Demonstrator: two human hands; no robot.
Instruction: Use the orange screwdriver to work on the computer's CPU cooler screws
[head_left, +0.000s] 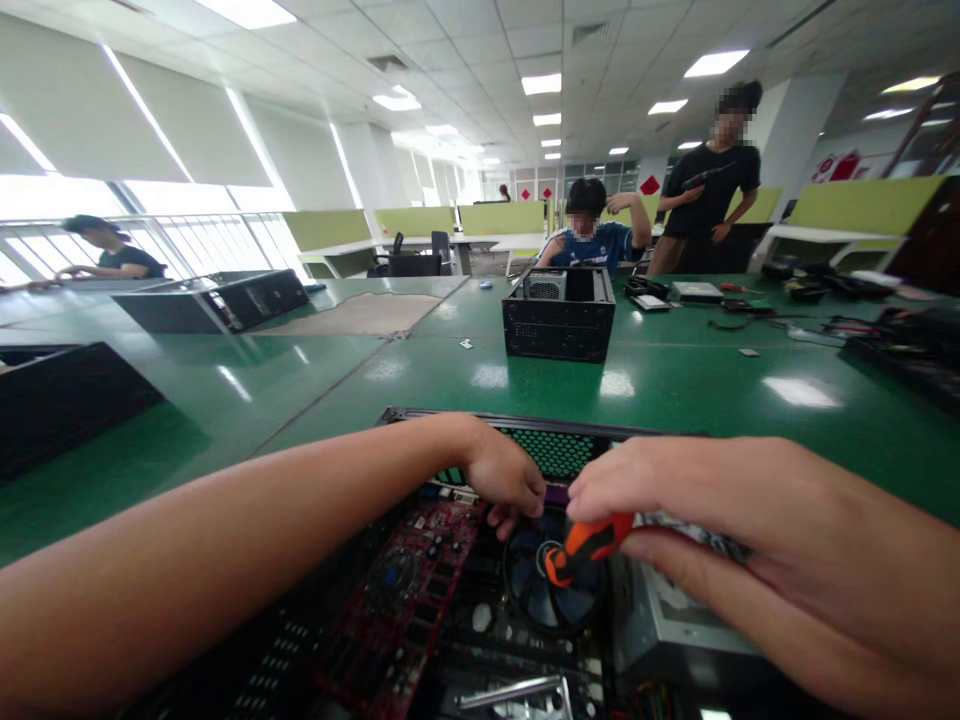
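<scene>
An open computer case [540,418] lies in front of me, its inside facing up. My right hand [690,500] grips an orange and black screwdriver [600,540] above the round black cooling fan [536,600]; the handle hides part of the fan, and I cannot see the tool's tip. At the fan's far edge, my left hand [506,475] reaches into the case with its fingers curled together. Whatever those fingers pinch, if anything, is hidden. A red circuit board [420,580] sits left of the fan, and a grey metal box [675,620] is on the right under my right hand.
Across the green table [420,380] stands another black computer case [559,325], with more cases at the left. Cables and loose parts [817,280] lie at the far right. One person [585,235] sits opposite, another [712,190] stands behind, and a third [120,255] is at far left.
</scene>
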